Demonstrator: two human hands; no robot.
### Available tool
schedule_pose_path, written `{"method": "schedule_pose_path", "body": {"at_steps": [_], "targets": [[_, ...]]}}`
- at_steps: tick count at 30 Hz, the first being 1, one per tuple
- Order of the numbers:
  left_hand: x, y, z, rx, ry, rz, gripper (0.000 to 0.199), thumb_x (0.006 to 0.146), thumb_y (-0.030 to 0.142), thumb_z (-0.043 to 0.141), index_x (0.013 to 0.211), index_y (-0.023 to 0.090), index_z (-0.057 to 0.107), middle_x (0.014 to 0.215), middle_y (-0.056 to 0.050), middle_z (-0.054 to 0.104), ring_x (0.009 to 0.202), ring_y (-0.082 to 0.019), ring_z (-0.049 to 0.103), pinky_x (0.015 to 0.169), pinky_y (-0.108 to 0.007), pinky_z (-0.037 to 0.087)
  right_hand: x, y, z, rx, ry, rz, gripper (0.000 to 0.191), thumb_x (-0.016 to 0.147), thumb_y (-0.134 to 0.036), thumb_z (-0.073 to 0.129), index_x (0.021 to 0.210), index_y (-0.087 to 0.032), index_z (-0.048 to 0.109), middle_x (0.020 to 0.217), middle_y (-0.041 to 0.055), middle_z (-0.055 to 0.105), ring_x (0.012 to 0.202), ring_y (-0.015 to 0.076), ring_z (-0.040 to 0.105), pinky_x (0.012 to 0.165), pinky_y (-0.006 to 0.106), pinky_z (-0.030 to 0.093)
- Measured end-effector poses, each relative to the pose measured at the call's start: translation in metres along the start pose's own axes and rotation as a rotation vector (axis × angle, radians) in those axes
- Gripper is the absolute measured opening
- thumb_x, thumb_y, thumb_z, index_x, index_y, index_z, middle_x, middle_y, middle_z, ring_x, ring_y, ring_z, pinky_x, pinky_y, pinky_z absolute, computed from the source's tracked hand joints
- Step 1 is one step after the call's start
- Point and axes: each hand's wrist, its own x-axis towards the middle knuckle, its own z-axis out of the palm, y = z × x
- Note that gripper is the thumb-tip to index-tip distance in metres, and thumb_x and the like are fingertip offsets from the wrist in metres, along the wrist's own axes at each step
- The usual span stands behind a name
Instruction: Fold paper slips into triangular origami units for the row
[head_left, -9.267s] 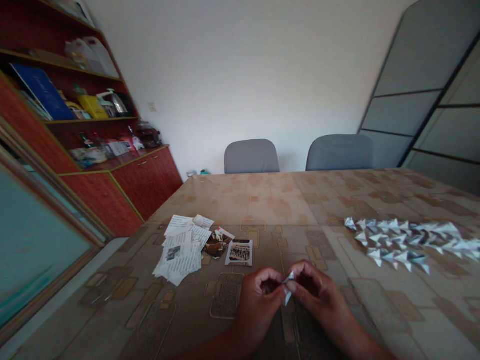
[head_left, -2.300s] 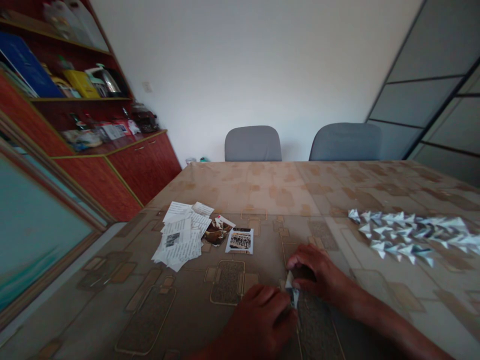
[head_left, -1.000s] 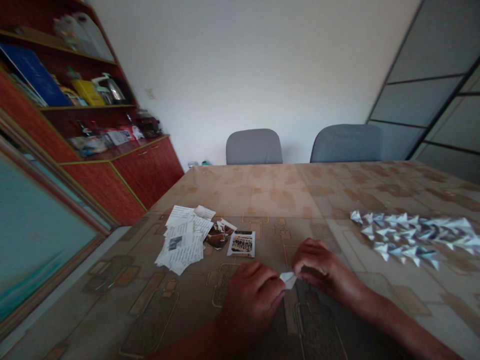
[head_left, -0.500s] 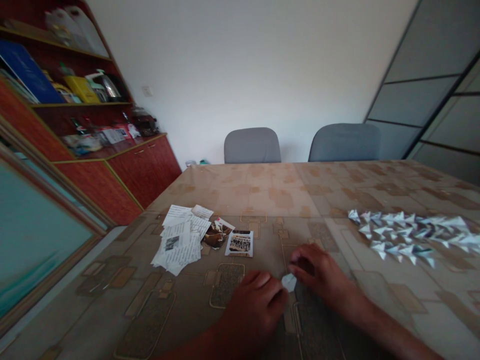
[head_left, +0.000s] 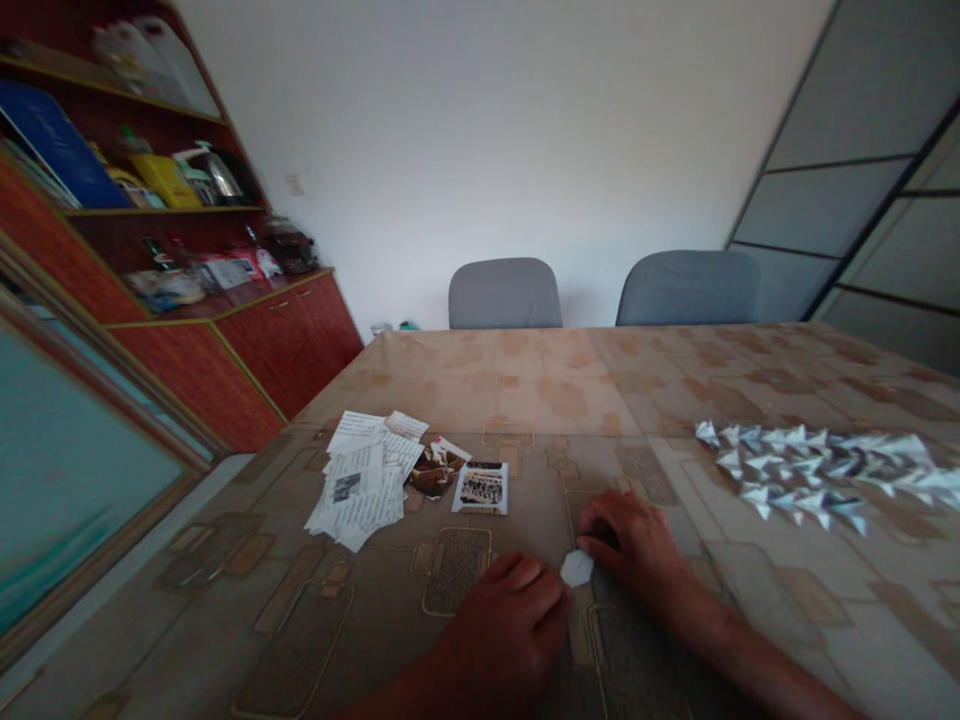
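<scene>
A small folded piece of white paper lies between my hands near the front of the table. My left hand has its fingers curled at the paper's left edge. On the other side, my right hand pinches the paper's upper right edge with thumb and forefinger. Loose printed paper sheets are heaped to the left. Beside them lie a dark brown picture piece and a small photo print. Rows of folded paper pieces with pointed tips stand at the right.
A patterned cloth covers the table. Two grey chairs stand at its far edge, before a white wall. A red-brown cabinet with filled shelves is at the left, and grey panels are at the right.
The right thumb and forefinger have come closer together at the paper's edge. The small paper now shows a flatter, more even face. The left hand has shifted slightly down.
</scene>
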Motion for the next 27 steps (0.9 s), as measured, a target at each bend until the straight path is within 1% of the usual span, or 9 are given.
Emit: {"method": "schedule_pose_path", "body": {"at_steps": [3, 6, 7, 10, 15, 18, 22, 24, 27], "targets": [[-0.001, -0.001, 0.0, 0.002, -0.026, 0.008, 0.015, 0.096, 0.016, 0.045, 0.089, 0.013, 0.058, 0.081, -0.003, 0.059, 0.076, -0.017, 0.052, 0.068, -0.031, 0.041, -0.001, 0.0, -0.002, -0.001, 0.003, -0.006, 0.015, 0.076, -0.006, 0.064, 0.072, -0.02, 0.062, 0.073, 0.0003, 0.063, 0.074, 0.0202, 0.056, 0.069, 0.032, 0.038], [-0.001, -0.001, 0.002, -0.011, -0.055, -0.007, 0.012, 0.095, 0.016, 0.048, 0.089, 0.013, 0.058, 0.082, -0.003, 0.059, 0.076, -0.017, 0.052, 0.068, -0.031, 0.042, -0.007, -0.006, -0.001, -0.006, 0.019, -0.007, 0.012, 0.078, -0.009, 0.065, 0.075, -0.02, 0.062, 0.077, 0.0021, 0.063, 0.078, 0.0224, 0.056, 0.072, 0.035, 0.04], [-0.001, -0.001, 0.003, -0.015, -0.06, -0.015, 0.011, 0.095, 0.016, 0.049, 0.089, 0.013, 0.058, 0.082, -0.002, 0.059, 0.076, -0.017, 0.052, 0.068, -0.031, 0.042, -0.01, -0.009, 0.0, -0.01, 0.028, -0.003, 0.011, 0.076, -0.011, 0.067, 0.076, -0.02, 0.063, 0.08, 0.003, 0.063, 0.081, 0.0241, 0.056, 0.073, 0.036, 0.04], [0.0, 0.0, 0.002, -0.026, -0.049, -0.031, 0.01, 0.094, 0.016, 0.05, 0.09, 0.013, 0.058, 0.082, -0.002, 0.059, 0.076, -0.017, 0.053, 0.068, -0.031, 0.042, -0.015, -0.014, 0.003, -0.024, 0.088, 0.023, 0.02, 0.068, -0.009, 0.074, 0.08, -0.021, 0.063, 0.088, 0.0045, 0.061, 0.089, 0.0273, 0.055, 0.076, 0.039, 0.041], [0.001, -0.002, -0.004, -0.012, -0.033, -0.006, 0.014, 0.095, 0.015, 0.047, 0.087, 0.013, 0.059, 0.08, -0.002, 0.059, 0.074, -0.017, 0.053, 0.069, -0.032, 0.041, -0.012, -0.003, -0.003, -0.008, 0.064, 0.042, 0.021, 0.068, -0.01, 0.076, 0.079, -0.021, 0.062, 0.092, 0.0056, 0.06, 0.09, 0.0276, 0.055, 0.078, 0.041, 0.042], [0.001, -0.003, -0.005, -0.006, 0.008, -0.004, 0.018, 0.094, 0.013, 0.046, 0.08, 0.014, 0.058, 0.077, -0.002, 0.058, 0.071, -0.017, 0.052, 0.066, -0.031, 0.04, -0.01, 0.003, -0.008, -0.009, 0.055, 0.037, 0.019, 0.07, -0.009, 0.073, 0.08, -0.021, 0.062, 0.094, 0.0054, 0.059, 0.091, 0.0276, 0.055, 0.078, 0.041, 0.042], [-0.001, -0.003, -0.002, 0.004, 0.037, 0.005, 0.016, 0.092, 0.013, 0.049, 0.078, 0.013, 0.058, 0.075, -0.002, 0.057, 0.069, -0.016, 0.051, 0.064, -0.03, 0.039, -0.016, -0.009, -0.005, 0.018, 0.086, -0.022, 0.018, 0.074, -0.005, 0.066, 0.078, -0.022, 0.06, 0.09, 0.0046, 0.06, 0.09, 0.026, 0.055, 0.078, 0.04, 0.043], [-0.002, -0.003, -0.001, 0.009, 0.033, 0.001, 0.015, 0.091, 0.013, 0.05, 0.078, 0.013, 0.058, 0.075, -0.002, 0.057, 0.069, -0.016, 0.051, 0.064, -0.031, 0.038, -0.02, -0.018, 0.0, 0.032, 0.112, -0.045, 0.021, 0.072, -0.006, 0.068, 0.082, -0.022, 0.061, 0.09, 0.0042, 0.06, 0.091, 0.026, 0.054, 0.079, 0.04, 0.042], [-0.002, -0.003, -0.002, 0.013, 0.032, -0.006, 0.014, 0.091, 0.013, 0.053, 0.077, 0.013, 0.058, 0.075, -0.001, 0.057, 0.069, -0.016, 0.051, 0.064, -0.031, 0.038, -0.022, -0.023, 0.005, 0.034, 0.073, -0.055, 0.022, 0.07, -0.005, 0.07, 0.081, -0.022, 0.062, 0.091, 0.0038, 0.06, 0.091, 0.0261, 0.054, 0.079, 0.04, 0.042]]}}
